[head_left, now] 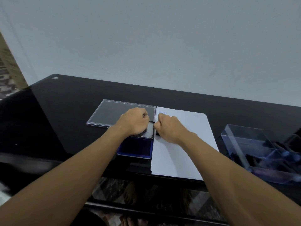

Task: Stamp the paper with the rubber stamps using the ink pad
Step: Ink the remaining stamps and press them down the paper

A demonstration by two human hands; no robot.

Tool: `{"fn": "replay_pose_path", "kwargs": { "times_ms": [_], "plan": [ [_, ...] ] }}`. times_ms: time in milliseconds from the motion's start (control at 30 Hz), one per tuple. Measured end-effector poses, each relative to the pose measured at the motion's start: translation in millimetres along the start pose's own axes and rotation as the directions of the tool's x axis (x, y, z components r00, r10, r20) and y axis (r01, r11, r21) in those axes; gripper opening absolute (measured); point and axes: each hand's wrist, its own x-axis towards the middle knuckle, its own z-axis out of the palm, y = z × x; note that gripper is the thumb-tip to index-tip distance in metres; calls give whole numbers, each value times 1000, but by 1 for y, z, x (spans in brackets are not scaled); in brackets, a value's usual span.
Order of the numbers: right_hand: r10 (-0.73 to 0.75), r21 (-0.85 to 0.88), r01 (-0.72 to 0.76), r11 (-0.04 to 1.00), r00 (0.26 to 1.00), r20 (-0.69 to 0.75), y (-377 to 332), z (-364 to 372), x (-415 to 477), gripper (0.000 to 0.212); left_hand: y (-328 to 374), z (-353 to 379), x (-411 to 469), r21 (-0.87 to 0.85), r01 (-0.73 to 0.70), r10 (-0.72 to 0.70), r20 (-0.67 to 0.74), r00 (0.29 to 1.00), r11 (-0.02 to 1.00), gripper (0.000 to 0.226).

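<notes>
Gripping a small black rubber stamp (157,133), the right hand (170,128) is clenched tight around it, knuckles up, and only the stamp's dark lower end peeks out below the thumb side. That stamp sits right at the left edge of the white paper (184,149), in the far half of the sheet. The fist hides whether its face touches the sheet. At the paper's far left corner there's a faint blue imprint (162,113), its lettering too small to read for certain.

Over to the left hand (134,123): fingers curled under, it rests on the shiny metal lid (149,132) of the ink pad (135,148). I cannot tell whether it really grips that lid or just leans on it. The ink pad lies open just beside the paper's left edge, dark blue cushion facing up, nearer the person than both hands. The two hands are almost touching, thumb sides together.

Behind the ink pad, a flat clear plastic cover (114,113) lies on the glossy black surface (65,111), its right edge just beside the paper. Well off to the right stands a clear plastic box (234,139) with dividers, and there are dark objects (254,159) inside it, too blurred to make out. A pale wall (162,46) rises behind the surface.
</notes>
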Motion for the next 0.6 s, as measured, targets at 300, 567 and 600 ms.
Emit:
{"fn": "replay_pose_path", "kwargs": {
  "times_ms": [300,567,600],
  "plan": [
    [-15,28,19,999,991,-134,6,18,-6,20,5,-8,-9,-25,10,-10,-24,1000,1000,26],
    [32,42,-29,999,998,-62,1,8,-4,30,0,-21,-26,-27,37,-38,-58,998,999,29],
    [21,46,-17,999,997,-75,1,10,-7,27,0,-24,-28,-34,42,-45,-67,997,999,29]
  ]
}}
